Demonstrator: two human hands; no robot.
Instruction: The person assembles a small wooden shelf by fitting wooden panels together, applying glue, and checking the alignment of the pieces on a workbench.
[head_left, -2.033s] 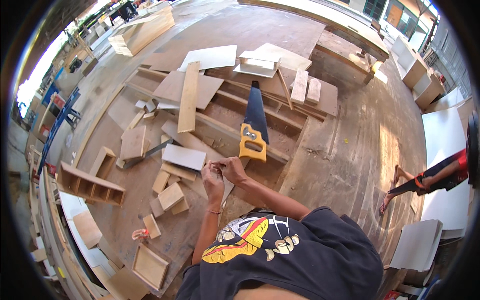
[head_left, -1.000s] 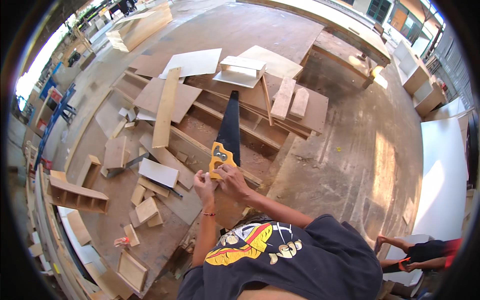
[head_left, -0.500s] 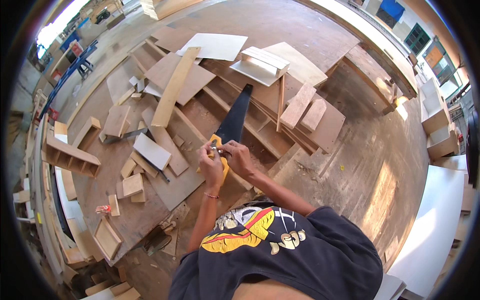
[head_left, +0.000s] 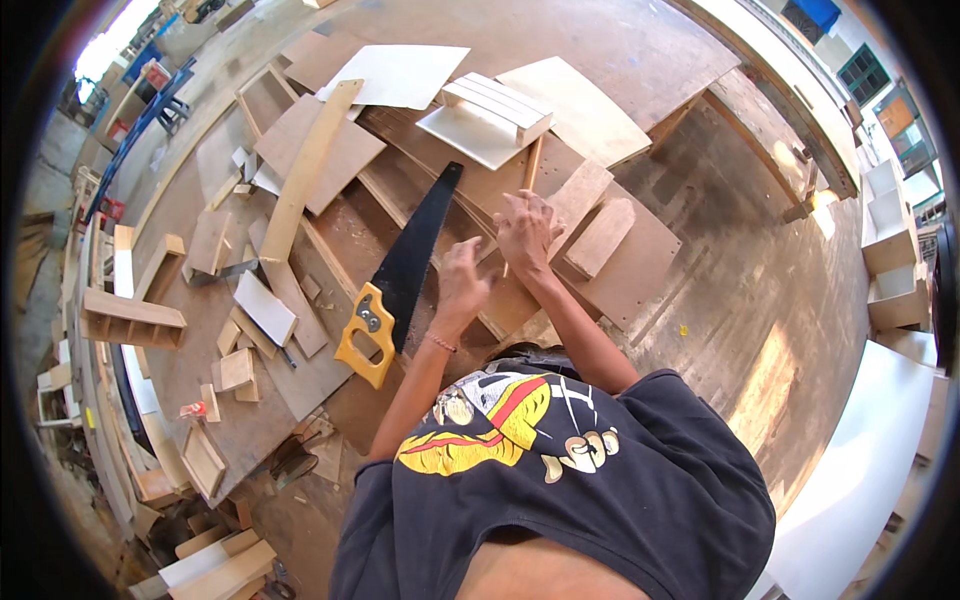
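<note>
Large brown wooden workbench (head_left: 640, 260) was seen strewn with offcuts. Long pale plank (head_left: 305, 180) was laid diagonally at left. Black-bladed handsaw with yellow handle (head_left: 395, 280) was left lying flat, held by neither hand, just left of left hand. Right hand (head_left: 525, 230) was spread wide, fingers apart, over thin wooden stick (head_left: 528, 170); contact could not be told. Left hand (head_left: 462, 280) was raised open, empty, fingers loosely splayed.
</note>
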